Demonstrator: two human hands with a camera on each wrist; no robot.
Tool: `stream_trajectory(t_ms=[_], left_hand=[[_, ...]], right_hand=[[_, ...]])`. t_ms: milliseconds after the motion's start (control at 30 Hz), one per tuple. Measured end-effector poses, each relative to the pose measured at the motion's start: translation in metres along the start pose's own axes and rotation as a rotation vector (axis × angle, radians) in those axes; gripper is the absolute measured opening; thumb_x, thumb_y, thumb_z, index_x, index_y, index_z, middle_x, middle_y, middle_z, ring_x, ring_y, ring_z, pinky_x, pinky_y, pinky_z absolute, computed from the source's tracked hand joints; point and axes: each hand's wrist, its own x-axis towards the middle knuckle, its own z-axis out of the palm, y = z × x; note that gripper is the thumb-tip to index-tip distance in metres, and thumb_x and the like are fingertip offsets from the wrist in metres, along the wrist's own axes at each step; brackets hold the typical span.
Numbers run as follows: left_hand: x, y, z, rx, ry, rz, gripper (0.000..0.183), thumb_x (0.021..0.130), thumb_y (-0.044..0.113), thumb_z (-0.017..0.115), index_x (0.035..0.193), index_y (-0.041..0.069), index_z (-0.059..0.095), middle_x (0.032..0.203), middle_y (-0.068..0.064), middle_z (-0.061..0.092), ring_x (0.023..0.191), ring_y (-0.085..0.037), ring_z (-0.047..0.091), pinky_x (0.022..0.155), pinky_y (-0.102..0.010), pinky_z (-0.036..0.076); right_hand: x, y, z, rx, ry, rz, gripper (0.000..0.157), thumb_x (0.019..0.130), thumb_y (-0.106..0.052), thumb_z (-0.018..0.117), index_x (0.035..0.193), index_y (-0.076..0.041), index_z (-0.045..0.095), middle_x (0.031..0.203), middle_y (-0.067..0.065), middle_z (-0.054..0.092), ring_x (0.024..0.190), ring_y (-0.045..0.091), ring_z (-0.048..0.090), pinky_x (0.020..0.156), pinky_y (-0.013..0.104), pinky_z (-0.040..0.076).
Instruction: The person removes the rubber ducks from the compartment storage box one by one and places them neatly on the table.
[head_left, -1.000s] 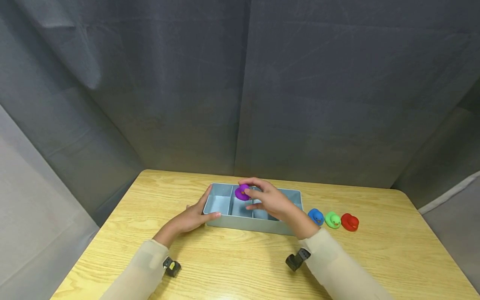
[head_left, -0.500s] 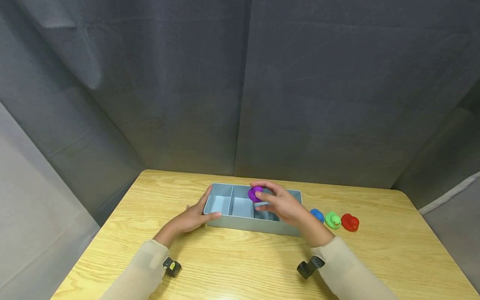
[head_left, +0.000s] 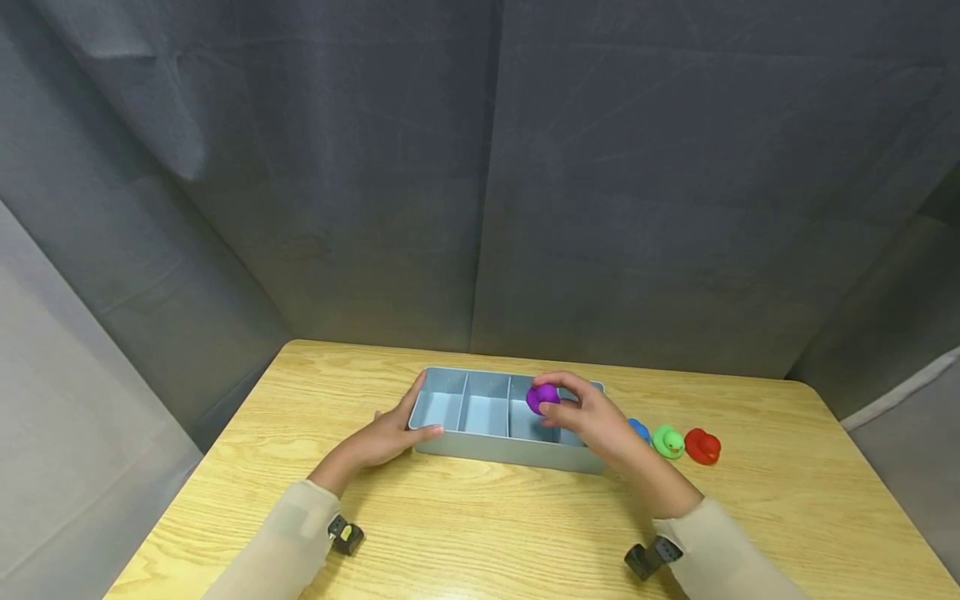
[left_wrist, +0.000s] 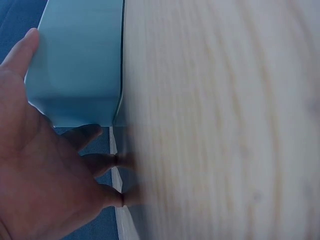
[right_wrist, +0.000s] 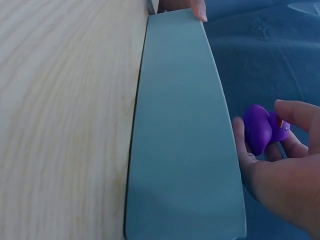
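A purple rubber duck (head_left: 543, 397) is pinched in my right hand (head_left: 600, 425), held over the third compartment from the left of a blue-grey divided box (head_left: 491, 448). In the right wrist view, the thumb and fingers close around the purple duck (right_wrist: 260, 129) above the rim. My left hand (head_left: 384, 435) holds the box's left end, its thumb at the front rim and its fingers along the end wall. The left wrist view shows that hand (left_wrist: 50, 165) against the corner of the box (left_wrist: 80, 65). The rightmost compartment is partly hidden by my right hand.
Right of the box, a blue duck (head_left: 640, 431) partly behind my right wrist, a green duck (head_left: 668, 442) and a red duck (head_left: 702, 447) stand in a row on the wooden table (head_left: 465, 533). A dark grey curtain (head_left: 480, 183) hangs behind the table's back edge.
My right hand has moved right with the purple duck, from above the second compartment to above the third. The left hand and the box have stayed in place.
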Motion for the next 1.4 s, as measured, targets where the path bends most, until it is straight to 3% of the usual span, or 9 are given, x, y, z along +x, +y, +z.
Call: stream_trajectory(t_ms=[333,667,767,900,1067,1300,1400], left_hand=[[0.0,0.001,0.001,0.013,-0.002,0.01,0.1,0.099,0.061,0.059,0.159,0.047,-0.019,0.173,-0.001,-0.002,0.154,-0.041,0.024,0.116,-0.074,-0.013],[-0.003,-0.001,-0.002,0.02,-0.006,0.003,0.099,0.099,0.061,0.058,0.157,0.051,-0.021,0.173,0.001,-0.002,0.153,-0.041,0.024,0.117,-0.073,-0.013],[-0.002,0.001,-0.003,0.027,-0.003,0.002,0.099,0.1,0.058,0.059,0.159,0.048,-0.02,0.173,0.001,-0.003,0.153,-0.041,0.024,0.117,-0.073,-0.012],[-0.002,0.0,-0.003,0.029,-0.009,0.005,0.098,0.1,0.061,0.058,0.158,0.049,-0.021,0.173,0.002,-0.004,0.153,-0.042,0.024,0.116,-0.074,-0.012],[-0.003,-0.001,-0.002,0.022,-0.012,0.011,0.098,0.098,0.065,0.057,0.157,0.051,-0.021,0.172,0.002,-0.004,0.153,-0.042,0.024,0.116,-0.074,-0.012],[-0.003,-0.004,-0.002,0.018,-0.01,0.01,0.098,0.099,0.063,0.057,0.157,0.05,-0.021,0.173,0.002,-0.003,0.154,-0.042,0.024,0.115,-0.075,-0.012],[-0.004,-0.003,-0.002,0.021,-0.01,0.002,0.098,0.099,0.063,0.057,0.158,0.05,-0.021,0.172,0.002,-0.003,0.154,-0.041,0.023,0.116,-0.074,-0.012]], right_hand=[[-0.017,0.004,-0.014,0.003,0.098,0.017,0.051,0.102,-0.015,0.067,0.145,0.006,0.049,0.144,0.026,0.048,0.116,0.036,0.066,0.098,0.045,0.056],[-0.032,0.007,-0.023,-0.011,0.144,0.014,0.047,0.102,-0.014,0.066,0.143,0.004,0.052,0.144,0.024,0.046,0.116,0.035,0.065,0.098,0.04,0.056],[-0.035,0.004,-0.025,-0.014,0.155,0.002,0.045,0.102,-0.014,0.066,0.142,0.004,0.054,0.144,0.024,0.047,0.114,0.029,0.066,0.098,0.038,0.056],[-0.041,0.002,-0.029,-0.033,0.168,-0.007,0.044,0.103,-0.014,0.065,0.142,0.003,0.054,0.142,0.024,0.049,0.109,0.018,0.068,0.097,0.03,0.057],[-0.049,0.003,-0.037,-0.1,0.203,-0.001,0.045,0.103,-0.019,0.066,0.143,0.0,0.056,0.137,0.024,0.055,0.105,0.015,0.068,0.092,0.022,0.056],[-0.057,0.007,-0.05,-0.129,0.225,-0.023,0.047,0.103,-0.023,0.066,0.143,-0.001,0.056,0.133,0.013,0.062,0.107,0.009,0.068,0.093,0.029,0.058],[-0.063,0.007,-0.056,-0.155,0.227,-0.05,0.046,0.104,-0.022,0.064,0.144,0.0,0.054,0.134,0.012,0.062,0.108,0.008,0.068,0.092,0.026,0.057]])
